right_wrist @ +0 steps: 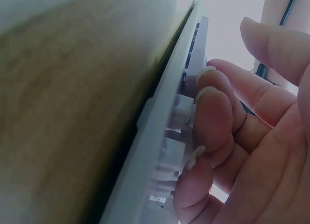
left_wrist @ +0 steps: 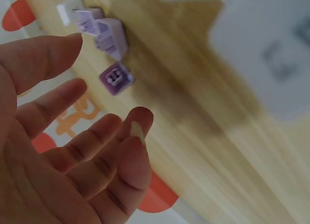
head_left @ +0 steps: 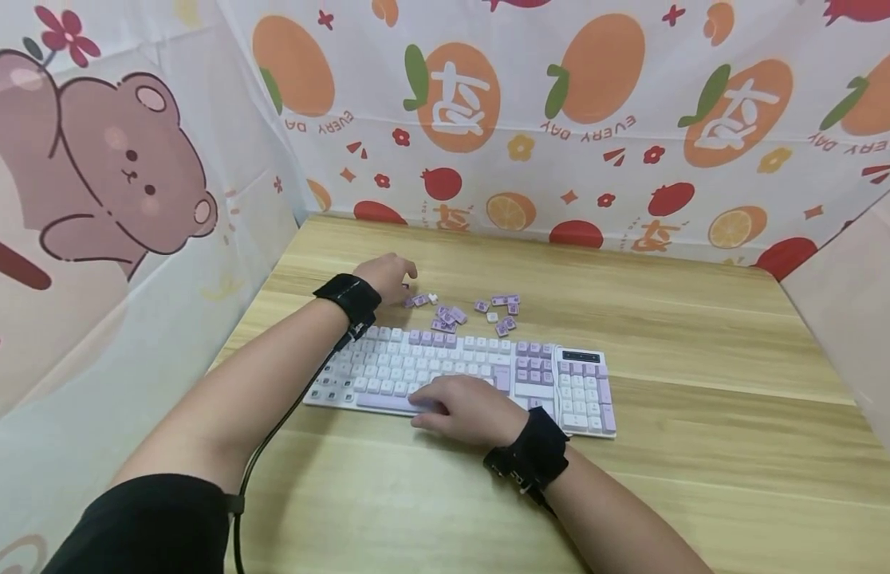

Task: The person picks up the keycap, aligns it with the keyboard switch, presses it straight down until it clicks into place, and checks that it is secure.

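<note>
Your right hand [head_left: 474,410] rests at the near edge of the keyboard [head_left: 423,363]; its grip is relaxed, with fingertips bent against the keys and enclosing nothing. The keyboard lies lengthwise on the tabletop [head_left: 703,383], with bare switches [head_left: 330,383] exposed toward its left end. Your left hand [head_left: 383,275] is positioned beyond that end, just beside loose keycaps [head_left: 448,316]; its grip is loose, with nothing visible in it. The keycaps, purple and white, lie scattered behind the keyboard. A fruit-print cloth [head_left: 527,151] hangs behind the tabletop.
</note>
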`<state>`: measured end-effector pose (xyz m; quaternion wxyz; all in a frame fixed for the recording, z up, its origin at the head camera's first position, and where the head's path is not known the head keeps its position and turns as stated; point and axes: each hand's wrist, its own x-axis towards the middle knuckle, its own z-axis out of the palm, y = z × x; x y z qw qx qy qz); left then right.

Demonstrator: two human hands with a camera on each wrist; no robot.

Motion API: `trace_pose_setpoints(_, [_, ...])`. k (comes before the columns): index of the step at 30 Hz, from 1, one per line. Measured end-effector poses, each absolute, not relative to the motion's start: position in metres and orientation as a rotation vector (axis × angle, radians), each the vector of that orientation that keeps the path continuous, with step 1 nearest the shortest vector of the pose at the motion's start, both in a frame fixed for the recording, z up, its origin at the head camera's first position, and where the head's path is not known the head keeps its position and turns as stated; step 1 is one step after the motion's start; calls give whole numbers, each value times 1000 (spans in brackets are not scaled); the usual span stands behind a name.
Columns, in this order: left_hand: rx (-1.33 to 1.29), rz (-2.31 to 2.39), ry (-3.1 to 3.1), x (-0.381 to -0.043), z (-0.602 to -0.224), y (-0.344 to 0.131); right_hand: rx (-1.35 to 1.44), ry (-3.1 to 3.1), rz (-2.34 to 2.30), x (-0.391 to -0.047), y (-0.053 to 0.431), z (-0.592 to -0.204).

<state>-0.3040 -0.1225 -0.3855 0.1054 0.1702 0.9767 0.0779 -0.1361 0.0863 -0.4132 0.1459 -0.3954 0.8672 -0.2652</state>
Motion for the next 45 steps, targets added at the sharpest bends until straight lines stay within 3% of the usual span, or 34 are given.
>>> trace_pose_setpoints(21, [409,327,2845,-306,-381,-125,-1132,2507,-753,-135,83,-414])
trace_pose_setpoints(30, [583,989,2762,-277,-351,-112,-1134,2521,-744,-136,88,-414])
trace_pose_setpoints(45, [994,1823,2417,-196,-316,-80,-1232,2487,-741,-134,88,-408])
